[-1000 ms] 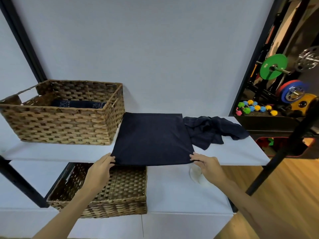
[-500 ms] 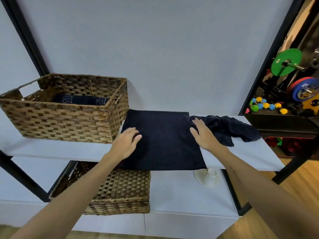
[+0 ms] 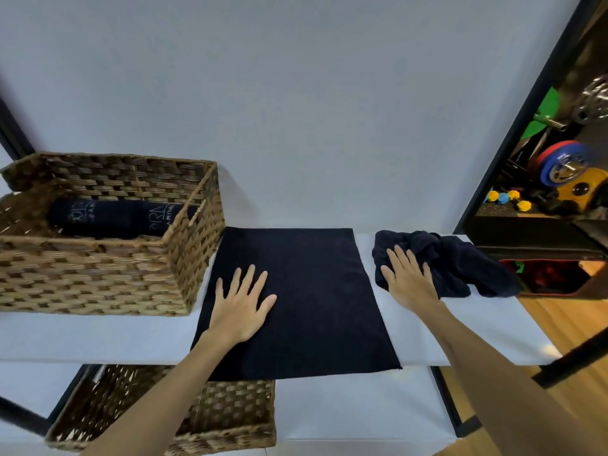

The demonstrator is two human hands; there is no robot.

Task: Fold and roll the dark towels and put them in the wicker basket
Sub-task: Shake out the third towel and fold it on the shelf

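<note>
The flat dark towel (image 3: pixel 296 297) lies spread on the white shelf (image 3: pixel 98 337), its near edge overhanging, just beside the wicker basket (image 3: pixel 98 274). The left hand (image 3: pixel 241 307) rests flat on the towel's left part, fingers straight and spread, gripping nothing. The right hand (image 3: pixel 409 281) lies equally flat, off the towel's right edge, fingertips on the crumpled dark towel (image 3: pixel 460 268). To fold well, I would smooth outward from the left palm, then bring edge to edge squarely — corners matched. Rolled towels (image 3: pixel 115 217) sit in the basket; their number is unclear. A second basket (image 3: pixel 214 419) below is partly hidden by the left arm.
</note>
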